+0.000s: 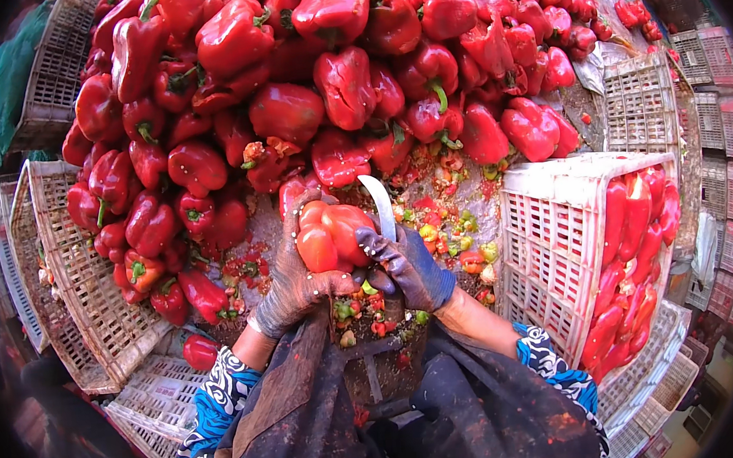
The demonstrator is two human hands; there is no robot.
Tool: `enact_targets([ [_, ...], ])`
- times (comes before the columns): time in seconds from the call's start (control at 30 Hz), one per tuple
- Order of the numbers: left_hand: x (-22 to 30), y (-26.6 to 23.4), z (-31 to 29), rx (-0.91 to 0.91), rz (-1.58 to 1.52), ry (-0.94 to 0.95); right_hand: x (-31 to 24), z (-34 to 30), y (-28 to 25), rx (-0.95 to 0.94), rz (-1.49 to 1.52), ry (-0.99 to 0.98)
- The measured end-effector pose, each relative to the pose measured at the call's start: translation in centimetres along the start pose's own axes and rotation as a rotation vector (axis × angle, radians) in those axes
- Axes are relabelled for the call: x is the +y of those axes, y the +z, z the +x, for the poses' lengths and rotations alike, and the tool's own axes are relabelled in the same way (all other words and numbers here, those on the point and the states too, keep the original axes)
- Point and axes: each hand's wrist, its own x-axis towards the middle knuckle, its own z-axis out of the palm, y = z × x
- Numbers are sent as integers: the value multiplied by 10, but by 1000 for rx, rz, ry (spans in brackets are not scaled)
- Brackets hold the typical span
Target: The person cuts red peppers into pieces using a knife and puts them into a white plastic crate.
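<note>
My left hand (294,281), in a dirty grey glove, is wrapped round an orange-red bell pepper (329,234) in front of my lap. In a blue-purple glove, my right hand (411,266) grips a knife with a curved pale blade (377,200). The blade points up and away from me, just right of the pepper. The right fingers come close to the pepper's side; whether they touch it I cannot tell. The knife's handle is mostly hidden in the glove. Beyond both hands rises a large heap of red bell peppers (287,114).
Pepper scraps and seeds (444,222) litter the ground past my hands. At the right stands a white crate (550,235) packed with red peppers. More plastic crates (95,261) lean at the left, beside a loose pepper (200,352). Stacked crates (730,145) line the far right.
</note>
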Motion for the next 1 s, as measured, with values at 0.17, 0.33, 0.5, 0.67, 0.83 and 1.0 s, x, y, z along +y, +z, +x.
enact_targets([
  [0.17, 4, 2, 7, 34, 106, 56, 0, -1, 0, 8, -69, -41],
  [0.33, -13, 1, 11, 159, 110, 153, -9, 1, 4, 41, -174, 110],
  [0.5, -10, 0, 16, 241, 192, 224, 11, 4, 4, 178, -628, -296],
  [0.67, -9, 0, 19, 286, 316, 288, 6, 2, 13, 161, -995, -223],
  [0.83, -3, 5, 25, 346, 344, 245, 21, 10, 3, 119, -1045, -264],
  [1.0, -9, 2, 29, 387, 286, 158, 38, 8, 1, 129, -984, -231],
])
